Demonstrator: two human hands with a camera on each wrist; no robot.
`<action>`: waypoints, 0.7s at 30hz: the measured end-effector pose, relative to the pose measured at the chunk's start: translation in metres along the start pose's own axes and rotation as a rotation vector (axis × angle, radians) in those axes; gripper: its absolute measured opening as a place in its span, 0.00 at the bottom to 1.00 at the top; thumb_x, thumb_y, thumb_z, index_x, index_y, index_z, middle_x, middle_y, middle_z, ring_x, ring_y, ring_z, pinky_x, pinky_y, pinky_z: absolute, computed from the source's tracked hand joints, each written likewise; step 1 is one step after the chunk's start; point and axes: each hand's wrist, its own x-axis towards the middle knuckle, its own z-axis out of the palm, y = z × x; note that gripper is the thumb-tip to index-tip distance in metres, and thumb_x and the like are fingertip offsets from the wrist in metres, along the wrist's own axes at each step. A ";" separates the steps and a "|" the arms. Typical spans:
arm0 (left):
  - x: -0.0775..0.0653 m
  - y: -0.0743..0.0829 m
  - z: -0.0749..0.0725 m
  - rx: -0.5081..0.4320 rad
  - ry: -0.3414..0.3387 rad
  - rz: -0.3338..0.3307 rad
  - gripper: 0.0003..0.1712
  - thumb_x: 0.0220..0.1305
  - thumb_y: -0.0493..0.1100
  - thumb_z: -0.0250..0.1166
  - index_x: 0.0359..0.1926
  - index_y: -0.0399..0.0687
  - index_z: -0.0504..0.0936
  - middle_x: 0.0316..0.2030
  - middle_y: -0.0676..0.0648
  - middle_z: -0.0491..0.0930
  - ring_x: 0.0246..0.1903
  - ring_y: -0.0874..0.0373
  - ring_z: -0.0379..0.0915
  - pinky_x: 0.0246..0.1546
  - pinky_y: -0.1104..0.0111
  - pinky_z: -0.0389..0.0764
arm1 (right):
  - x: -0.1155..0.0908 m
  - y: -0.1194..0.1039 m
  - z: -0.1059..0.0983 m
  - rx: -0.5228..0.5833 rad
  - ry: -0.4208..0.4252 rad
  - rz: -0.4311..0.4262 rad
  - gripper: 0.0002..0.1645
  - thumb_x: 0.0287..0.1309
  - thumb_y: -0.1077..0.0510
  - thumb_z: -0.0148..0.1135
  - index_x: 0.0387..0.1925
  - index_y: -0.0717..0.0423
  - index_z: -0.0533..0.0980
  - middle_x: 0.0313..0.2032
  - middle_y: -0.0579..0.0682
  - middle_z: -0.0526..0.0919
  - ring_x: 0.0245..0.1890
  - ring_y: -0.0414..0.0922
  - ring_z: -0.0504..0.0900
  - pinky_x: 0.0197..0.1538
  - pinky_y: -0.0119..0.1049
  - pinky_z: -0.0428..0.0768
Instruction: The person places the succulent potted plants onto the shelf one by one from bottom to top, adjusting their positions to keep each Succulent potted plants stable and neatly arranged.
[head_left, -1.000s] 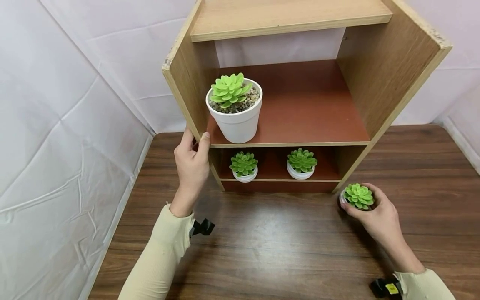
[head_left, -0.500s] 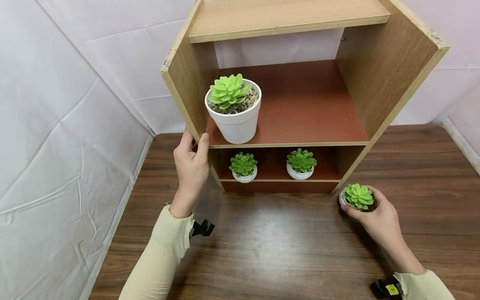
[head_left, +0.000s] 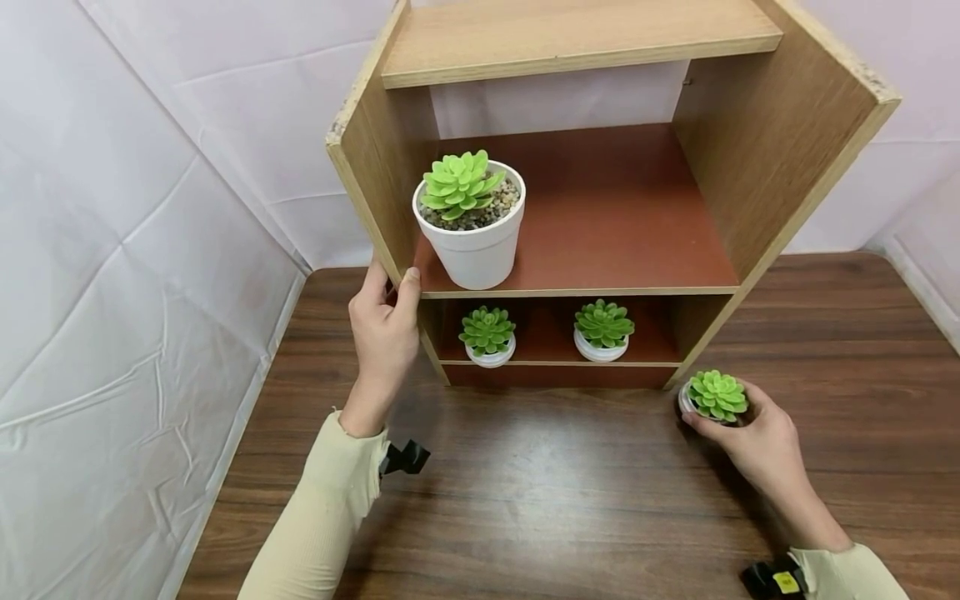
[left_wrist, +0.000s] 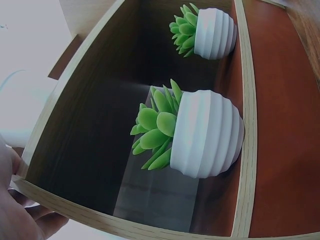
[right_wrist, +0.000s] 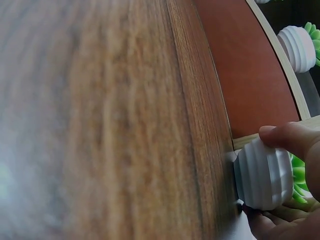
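Note:
My left hand (head_left: 384, 333) grips the front edge of the left side panel of a wooden shelf unit (head_left: 810, 150), thumb on the inner side and fingers behind. At the unit's lower right front corner, my right hand (head_left: 765, 433) holds a small potted succulent (head_left: 717, 394) by its ribbed white pot (right_wrist: 262, 175), which is down on the table. On the middle shelf, near the left panel, stands a larger white pot with a succulent (head_left: 476, 242). Two small potted succulents, one on the left (head_left: 489, 335) and one on the right (head_left: 602, 331), sit on the lower shelf.
The unit stands upright on a dark wood-grain table (head_left: 525, 492). White fabric sheeting (head_left: 127, 275) hangs on the left and behind the unit. A top board (head_left: 577, 42) spans the two side panels.

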 end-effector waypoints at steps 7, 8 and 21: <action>-0.001 0.000 0.000 0.009 0.003 0.003 0.09 0.63 0.24 0.56 0.44 0.24 0.77 0.29 0.33 0.79 0.28 0.58 0.72 0.28 0.72 0.73 | -0.001 0.001 0.000 0.001 0.000 0.000 0.49 0.46 0.45 0.78 0.64 0.66 0.69 0.56 0.69 0.75 0.56 0.65 0.71 0.52 0.60 0.67; -0.001 0.000 0.000 0.008 0.001 0.003 0.09 0.63 0.24 0.56 0.44 0.23 0.77 0.29 0.33 0.79 0.27 0.58 0.72 0.28 0.72 0.73 | -0.001 0.001 0.000 0.001 0.003 0.000 0.48 0.46 0.45 0.78 0.63 0.66 0.69 0.56 0.69 0.75 0.56 0.64 0.71 0.52 0.59 0.67; 0.001 0.001 0.000 0.006 0.001 -0.005 0.08 0.63 0.23 0.56 0.43 0.23 0.77 0.29 0.33 0.79 0.28 0.58 0.72 0.29 0.70 0.73 | 0.000 -0.001 -0.003 -0.006 0.020 -0.007 0.46 0.46 0.44 0.79 0.62 0.62 0.72 0.54 0.63 0.79 0.53 0.58 0.74 0.42 0.28 0.65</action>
